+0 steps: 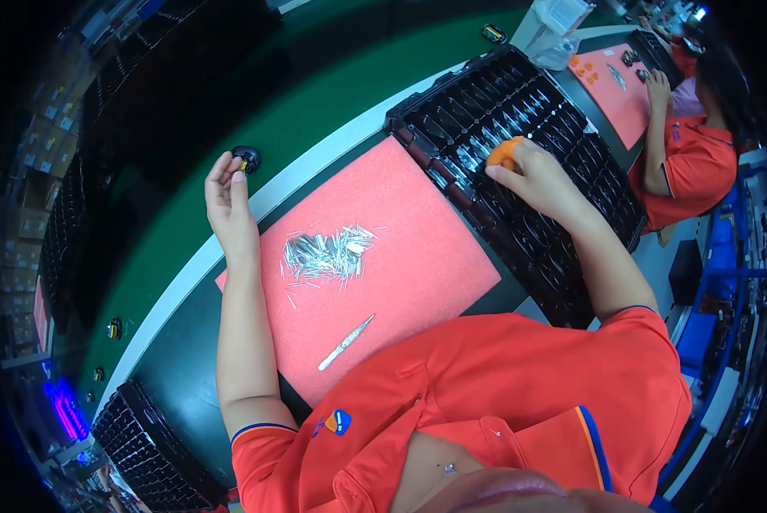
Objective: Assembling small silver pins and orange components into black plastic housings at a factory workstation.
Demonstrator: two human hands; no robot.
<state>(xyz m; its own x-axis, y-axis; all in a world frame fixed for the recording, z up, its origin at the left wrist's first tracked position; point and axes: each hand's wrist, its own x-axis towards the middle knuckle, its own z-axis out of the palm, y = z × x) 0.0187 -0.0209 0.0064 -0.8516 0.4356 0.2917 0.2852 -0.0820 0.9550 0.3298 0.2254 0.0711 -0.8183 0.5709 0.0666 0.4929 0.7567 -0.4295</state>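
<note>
My left hand (231, 205) reaches over the edge of the green belt. Its thumb and fingers close at the side of a small black rounded part (248, 157) that shows a bit of yellow; the exact contact is partly hidden. Over the black moulded tray (563, 128), my right hand (533, 175) grips an orange rounded piece (505, 154), its lower side covered by the fingers. Between my arms lies a pink foam mat (418, 231). On it rest a loose heap of thin silvery strips (328, 255) and a pale pen-like tool with a pointed tip (347, 342).
Further small black-and-yellow parts sit on the green belt (341, 94), one at the far right (493, 34), another at the left (114, 328). A second black tray (157, 445) stands lower left. At right, a co-worker in red (696, 167) works at another pink mat (619, 107).
</note>
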